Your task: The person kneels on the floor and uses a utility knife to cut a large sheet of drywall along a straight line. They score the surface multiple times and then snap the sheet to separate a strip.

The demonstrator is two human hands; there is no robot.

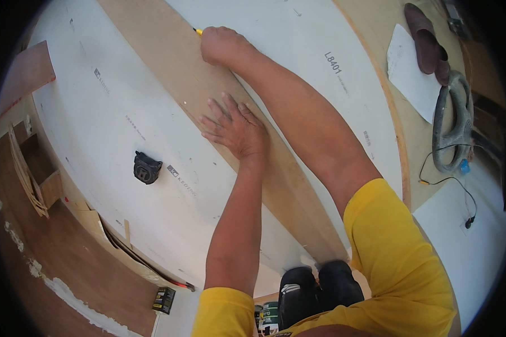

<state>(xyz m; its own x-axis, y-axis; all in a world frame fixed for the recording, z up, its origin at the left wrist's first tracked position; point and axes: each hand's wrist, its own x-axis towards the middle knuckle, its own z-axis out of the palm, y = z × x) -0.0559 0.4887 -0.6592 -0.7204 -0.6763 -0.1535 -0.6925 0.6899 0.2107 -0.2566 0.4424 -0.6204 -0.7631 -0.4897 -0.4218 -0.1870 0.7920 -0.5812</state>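
Observation:
A long brown wooden strip (168, 62) lies diagonally across a large white board (112, 129). My left hand (234, 129) rests flat on the strip with its fingers spread, holding nothing. Farther up the strip, my right hand (222, 45) is closed around a yellow pencil (197, 31), whose tip shows at the strip's edge. A black tape measure (147, 167) lies on the white board to the left of my left hand.
Brown wood panels (28, 73) and thin curved strips (25, 174) sit at the left. A small black and yellow box (164, 299) lies on the floor below. At the right are brown slippers (427, 42), a paper sheet (410, 70), a coiled hose (452, 123) and a black cable (450, 180).

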